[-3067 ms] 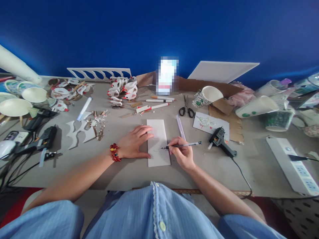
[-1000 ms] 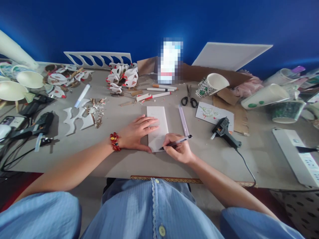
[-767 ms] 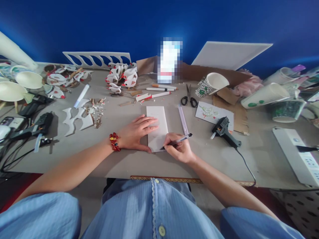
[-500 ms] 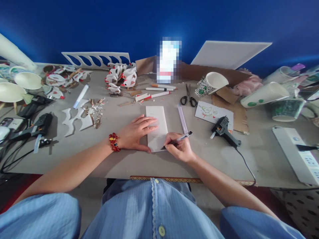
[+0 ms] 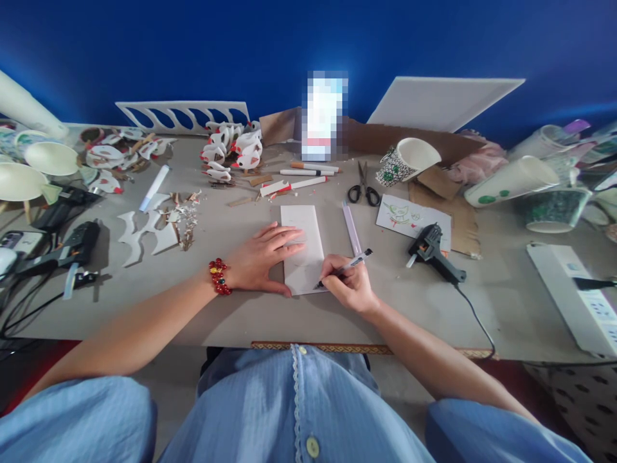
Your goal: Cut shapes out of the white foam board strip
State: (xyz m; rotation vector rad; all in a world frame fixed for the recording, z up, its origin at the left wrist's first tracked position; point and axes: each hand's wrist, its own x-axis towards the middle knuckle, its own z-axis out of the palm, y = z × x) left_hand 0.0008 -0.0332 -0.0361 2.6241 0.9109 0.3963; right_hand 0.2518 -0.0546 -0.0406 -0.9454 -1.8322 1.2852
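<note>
The left hand (image 5: 260, 260) lies palm down with its fingers spread, pressing on a white board (image 5: 303, 273) and holding nothing; its thumb reaches the board's near left corner. A red bead bracelet (image 5: 220, 276) circles the wrist behind it.

The right hand (image 5: 349, 283) is closed around a pen (image 5: 359, 258), the thumb and fingers pinching it near the tip. The tip is down at the near right part of the board, just left of the right hand's fingertips. Faint lines show on the board between the two hands.

Just beyond the right hand a pale purple strip (image 5: 351, 228) lies on the worktop (image 5: 231, 321), with black-handled scissors (image 5: 364, 191) farther off. To the right of that hand are a sheet with a green drawing (image 5: 391, 215) and a black glue gun (image 5: 436, 252), which overlaps the sheet's near edge; a patterned paper cup (image 5: 396, 166) leans beyond them.

Past the left hand's fingertips lie several markers (image 5: 307, 172), with a cluster of white bird shapes (image 5: 248, 154) to their left. Left of the left hand are a white cut-out scrap (image 5: 164, 238) and crumbly shavings (image 5: 187, 218).
</note>
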